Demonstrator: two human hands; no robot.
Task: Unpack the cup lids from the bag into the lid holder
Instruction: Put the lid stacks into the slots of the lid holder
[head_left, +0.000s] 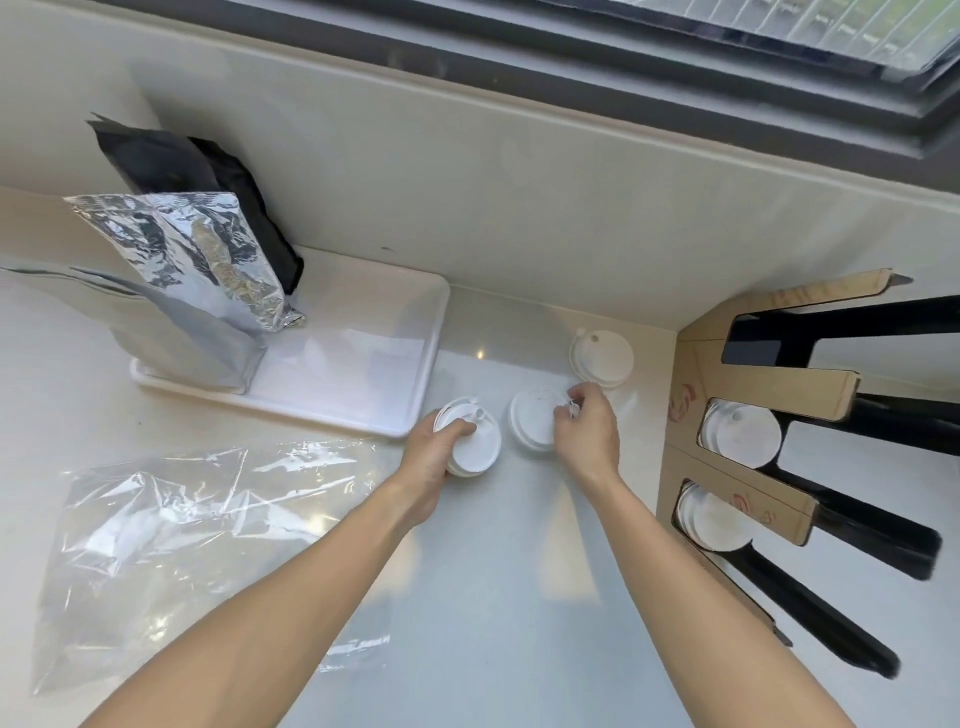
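Three short stacks of white cup lids stand on the pale counter. My left hand (434, 457) grips the left stack (480, 447) from its near left side. My right hand (587, 431) pinches the small plug tab at the right edge of the middle stack (532, 421). The third stack (602, 356) stands untouched near the wall. An empty clear plastic bag (182, 535) lies flat at the left. The cardboard lid holder (769, 384) with black slots stands at the right; two of its slots hold lids (740, 434), (714, 519), and the top slot looks empty.
A white tray (374, 358) sits at the back left, carrying a silver foil pouch (197, 270) and a black pouch (208, 176). The wall and a dark window frame (675, 78) run behind the counter.
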